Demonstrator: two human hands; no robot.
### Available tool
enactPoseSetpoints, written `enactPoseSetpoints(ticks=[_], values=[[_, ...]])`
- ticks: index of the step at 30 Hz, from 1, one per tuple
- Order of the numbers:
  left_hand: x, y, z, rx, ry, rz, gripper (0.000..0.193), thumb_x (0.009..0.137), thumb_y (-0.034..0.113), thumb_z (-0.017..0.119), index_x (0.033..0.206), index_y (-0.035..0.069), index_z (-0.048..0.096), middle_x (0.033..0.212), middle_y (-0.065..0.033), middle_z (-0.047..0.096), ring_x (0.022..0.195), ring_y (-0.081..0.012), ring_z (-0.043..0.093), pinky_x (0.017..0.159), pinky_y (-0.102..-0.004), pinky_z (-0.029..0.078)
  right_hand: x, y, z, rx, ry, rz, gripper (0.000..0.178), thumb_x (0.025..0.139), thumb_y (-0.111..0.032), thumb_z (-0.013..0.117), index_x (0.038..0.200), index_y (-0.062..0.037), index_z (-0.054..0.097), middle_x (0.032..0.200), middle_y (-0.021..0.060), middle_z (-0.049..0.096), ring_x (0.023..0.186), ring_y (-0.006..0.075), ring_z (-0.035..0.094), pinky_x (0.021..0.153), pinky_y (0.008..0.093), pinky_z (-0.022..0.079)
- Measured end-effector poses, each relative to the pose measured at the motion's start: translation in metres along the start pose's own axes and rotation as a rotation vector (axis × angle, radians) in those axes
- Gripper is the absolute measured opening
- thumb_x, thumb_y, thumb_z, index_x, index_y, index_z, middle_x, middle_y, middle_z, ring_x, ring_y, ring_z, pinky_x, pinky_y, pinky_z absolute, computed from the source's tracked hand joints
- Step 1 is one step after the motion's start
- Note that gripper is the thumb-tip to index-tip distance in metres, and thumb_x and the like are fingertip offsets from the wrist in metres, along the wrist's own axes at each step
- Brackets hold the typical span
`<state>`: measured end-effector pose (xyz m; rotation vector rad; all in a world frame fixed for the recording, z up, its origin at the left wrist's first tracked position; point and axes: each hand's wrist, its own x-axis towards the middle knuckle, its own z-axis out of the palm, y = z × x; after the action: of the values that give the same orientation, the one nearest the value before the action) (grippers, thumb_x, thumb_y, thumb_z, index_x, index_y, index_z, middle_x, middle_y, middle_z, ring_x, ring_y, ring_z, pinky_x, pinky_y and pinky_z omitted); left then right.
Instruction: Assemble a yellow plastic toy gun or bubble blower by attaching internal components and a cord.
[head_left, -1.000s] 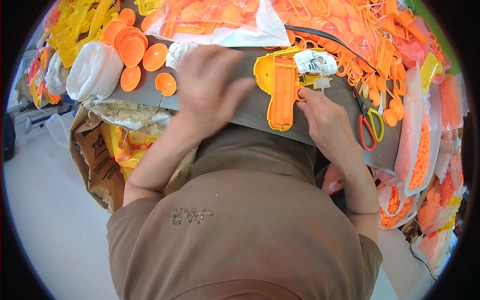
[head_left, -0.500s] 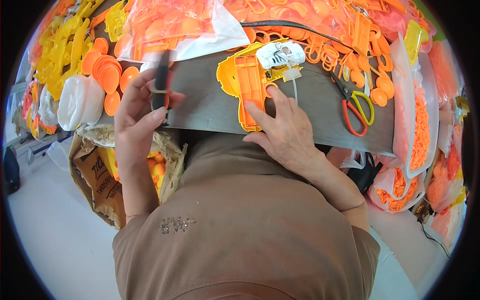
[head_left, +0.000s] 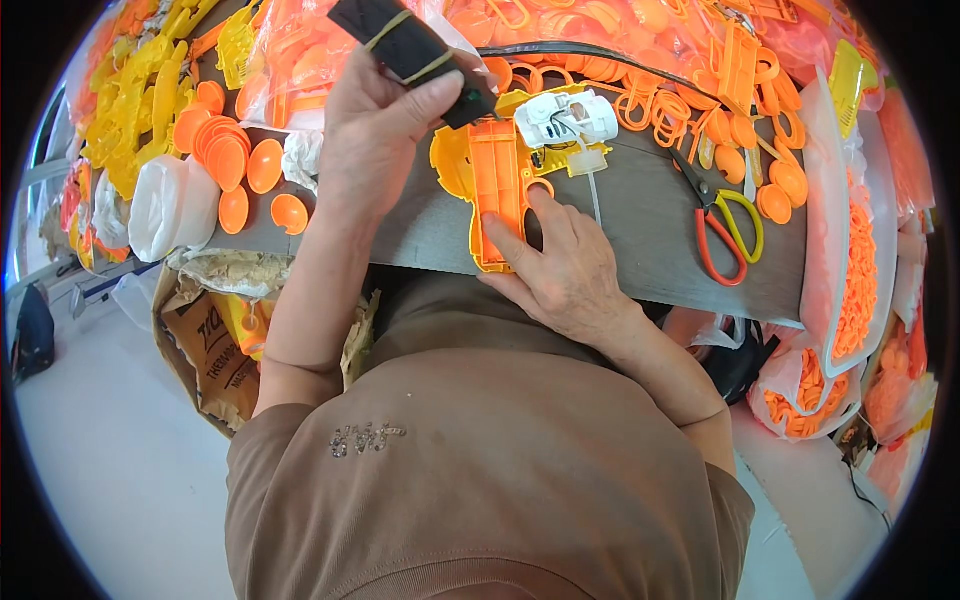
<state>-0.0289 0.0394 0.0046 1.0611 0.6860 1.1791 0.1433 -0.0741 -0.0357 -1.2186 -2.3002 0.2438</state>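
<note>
My left hand [head_left: 372,135] grips a black rectangular block [head_left: 412,52] with rubber bands round it. The block is held tilted, its lower end over the top of an orange and yellow plastic toy gun shell [head_left: 496,175]. That shell lies on the dark table [head_left: 400,225], open side up. Fingers of my right hand [head_left: 568,262] press on its orange handle and hold it, one finger by the trigger ring. A white motor unit [head_left: 572,117] with dark wires and a thin clear tube [head_left: 596,195] sits at the shell's upper right.
Scissors [head_left: 725,220] with red and yellow handles lie to the right. Orange discs [head_left: 222,155], yellow parts [head_left: 130,130] and a white container [head_left: 168,205] stand at left. Bags of orange parts [head_left: 600,35] fill the back. A bin of orange pieces [head_left: 852,270] is at right; a paper sack [head_left: 200,350] hangs below.
My left hand has moved right and away from me, carrying the black block from over the table's left part to above the shell. My right hand stays on the shell.
</note>
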Motion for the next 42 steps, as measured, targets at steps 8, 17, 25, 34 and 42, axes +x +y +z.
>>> enactPoseSetpoints(ticks=[8,17,25,34,42], values=[[0.000,-0.017,-0.002,0.185,-0.074,0.030,0.030,0.084,-0.003,0.055,0.112,-0.003,0.045,0.106,-0.0199,0.060,0.100,-0.0284,0.060,0.091,-0.0415,0.046,-0.001,0.004,0.000,0.076,-0.009,0.021,0.053,0.068,-0.033,0.074,0.113,-0.0096,0.060,0.112,0.0208,0.045,0.076,0.0257,0.051,0.061,0.0332,0.041],[-0.010,-0.013,0.000,0.475,-0.127,0.164,0.042,0.079,-0.012,0.059,0.116,-0.003,0.039,0.103,-0.0139,0.058,0.096,-0.0205,0.060,0.086,-0.0322,0.050,0.000,0.010,0.004,0.125,-0.010,0.027,0.058,0.061,-0.035,0.077,0.112,-0.0126,0.061,0.111,0.0183,0.045,0.072,0.0217,0.050,0.059,0.0321,0.039],[-0.015,-0.016,0.000,0.676,-0.093,0.268,0.026,0.076,-0.008,0.064,0.098,-0.005,0.050,0.101,-0.0197,0.061,0.090,-0.0253,0.063,0.081,-0.0352,0.051,-0.002,0.016,0.006,0.194,-0.021,0.016,0.059,0.063,-0.034,0.075,0.115,-0.0117,0.059,0.108,0.0183,0.047,0.069,0.0209,0.050,0.058,0.0325,0.038],[-0.022,-0.027,0.007,0.797,0.061,0.392,0.032,0.080,-0.002,0.063,0.104,-0.009,0.044,0.098,-0.0240,0.060,0.086,-0.0275,0.063,0.080,-0.0379,0.054,0.001,0.019,0.007,0.249,0.017,0.018,0.046,0.073,-0.026,0.062,0.114,-0.0052,0.061,0.101,0.0189,0.051,0.062,0.0159,0.048,0.053,0.0287,0.035],[-0.022,-0.033,0.009,0.727,0.108,0.436,0.037,0.080,0.000,0.063,0.105,-0.009,0.038,0.098,-0.0264,0.058,0.085,-0.0329,0.063,0.077,-0.0443,0.055,0.000,0.020,0.011,0.176,0.104,-0.001,0.042,0.072,-0.022,0.056,0.109,-0.0035,0.064,0.098,0.0185,0.053,0.060,0.0141,0.046,0.050,0.0270,0.034]])
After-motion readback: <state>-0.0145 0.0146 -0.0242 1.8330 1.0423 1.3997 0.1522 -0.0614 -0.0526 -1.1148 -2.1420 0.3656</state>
